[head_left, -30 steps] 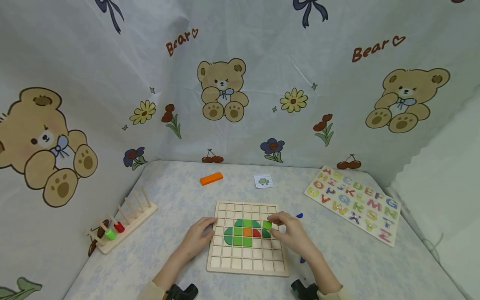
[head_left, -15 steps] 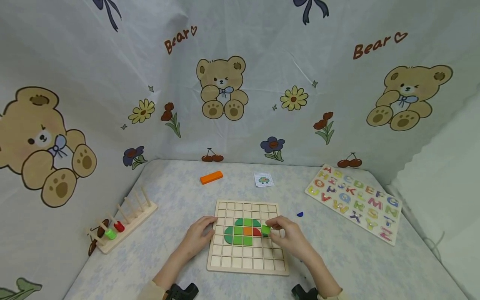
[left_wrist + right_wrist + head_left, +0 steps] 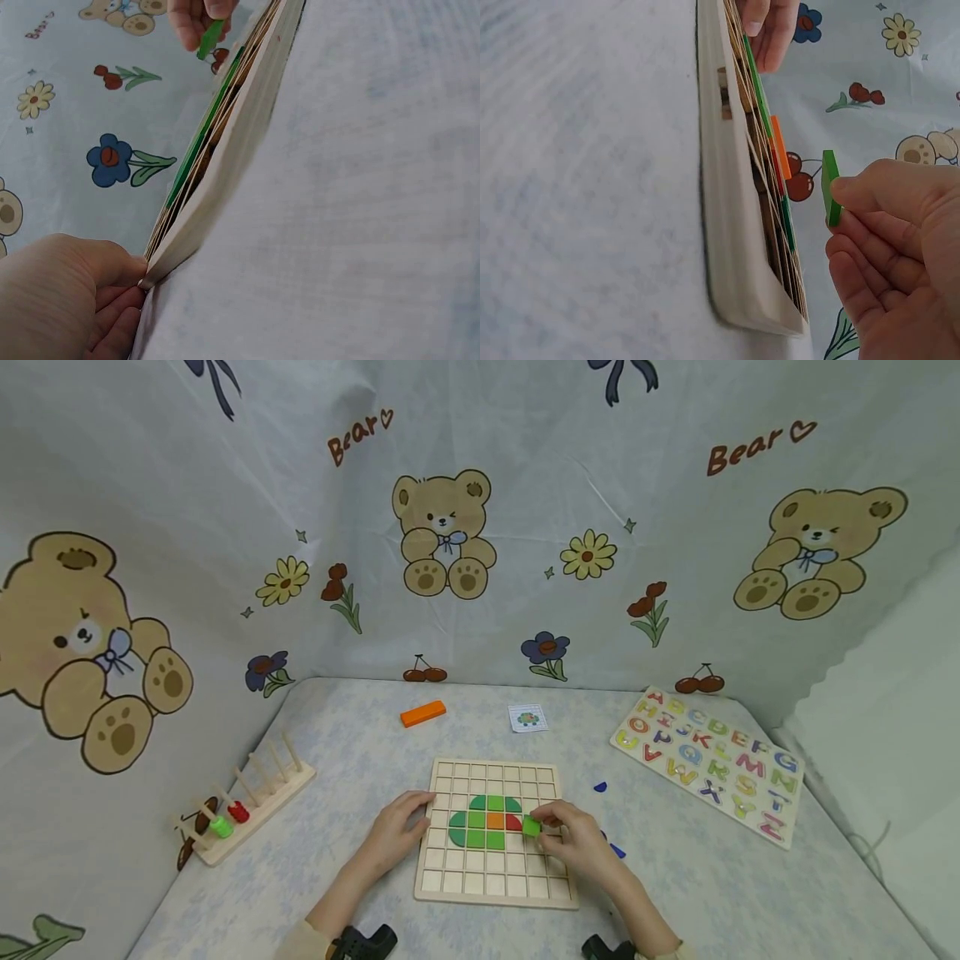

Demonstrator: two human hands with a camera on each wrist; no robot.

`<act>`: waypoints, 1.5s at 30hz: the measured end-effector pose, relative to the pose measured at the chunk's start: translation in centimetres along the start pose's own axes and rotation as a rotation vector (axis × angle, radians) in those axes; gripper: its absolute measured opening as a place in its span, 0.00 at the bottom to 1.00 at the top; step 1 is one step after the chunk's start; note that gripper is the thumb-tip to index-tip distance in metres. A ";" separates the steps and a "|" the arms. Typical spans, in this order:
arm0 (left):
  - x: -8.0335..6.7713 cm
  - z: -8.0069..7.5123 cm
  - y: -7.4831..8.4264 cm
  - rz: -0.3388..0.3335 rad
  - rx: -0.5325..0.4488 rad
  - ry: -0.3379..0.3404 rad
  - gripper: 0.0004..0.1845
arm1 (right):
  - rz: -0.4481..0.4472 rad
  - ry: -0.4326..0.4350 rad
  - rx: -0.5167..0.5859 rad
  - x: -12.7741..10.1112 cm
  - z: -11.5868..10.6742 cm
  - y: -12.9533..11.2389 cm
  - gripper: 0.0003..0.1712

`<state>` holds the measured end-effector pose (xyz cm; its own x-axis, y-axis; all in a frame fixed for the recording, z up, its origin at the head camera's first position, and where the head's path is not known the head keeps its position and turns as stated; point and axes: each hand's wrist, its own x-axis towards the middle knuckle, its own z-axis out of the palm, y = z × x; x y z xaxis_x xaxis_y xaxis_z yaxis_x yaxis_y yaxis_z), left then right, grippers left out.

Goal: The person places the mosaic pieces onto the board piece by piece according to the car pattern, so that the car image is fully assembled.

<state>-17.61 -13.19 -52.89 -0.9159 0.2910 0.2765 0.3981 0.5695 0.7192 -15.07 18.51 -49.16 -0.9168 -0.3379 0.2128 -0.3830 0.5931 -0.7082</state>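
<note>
- Outside the left hand, well apart from it: a pale wooden peg stand (image 3: pixel 262 814) with green and red beads (image 3: pixel 238 812); it should not get in the way.
- The left hand (image 3: pixel 396 832) has its fingers loosely bent against the left edge of a pale square wooden grid board (image 3: pixel 495 902), lifting nothing. Light, even pressure there should stop the board sliding on the pale mottled surface (image 3: pixel 337 735).
- Between the hands: flat green, dark-green, orange and red pieces (image 3: pixel 476 838) sit in the cells. The thin dividers could catch a corner, so best come in from above, without brushing these.
- Ahead of the hands: a small white card with a coloured pattern (image 3: pixel 528 720), too small to read here; a glance at it may help in choosing the cell.
- At the right fingertips: a bright green flat square tile (image 3: pixel 831 187), above the board's right part, apart from the grid. Which cell suits it cannot be told; level it, match its sides to the dividers, lower it straight, then press flat.
- The right hand (image 3: pixel 577 837) is nearly closed, thumb and fingers pinching that tile; a light hold should allow a clean release.
- Outside the right hand: small dark-blue flat pieces (image 3: pixel 617 851), easily swept by the wrist; farther out, a pale board of coloured letters (image 3: pixel 705 764).
</note>
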 end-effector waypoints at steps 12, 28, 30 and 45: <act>0.0 0.0 -0.1 0.013 -0.006 -0.002 0.21 | -0.083 -0.049 0.078 0.1 1.2 0.4 0.15; -0.2 0.0 0.1 -0.008 -0.005 -0.004 0.21 | -0.194 -0.042 -0.115 0.1 1.9 0.2 0.16; -0.1 0.0 0.1 -0.005 -0.004 -0.003 0.21 | -0.192 -0.040 -0.120 0.1 1.8 0.1 0.16; -0.1 0.0 0.1 -0.012 -0.001 0.003 0.21 | -0.306 -0.013 -0.137 0.4 2.1 0.1 0.18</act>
<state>-17.46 -13.14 -52.87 -0.9207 0.2822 0.2696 0.3870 0.5719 0.7233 -15.25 16.95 -50.55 -0.7558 -0.5244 0.3920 -0.6527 0.5554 -0.5154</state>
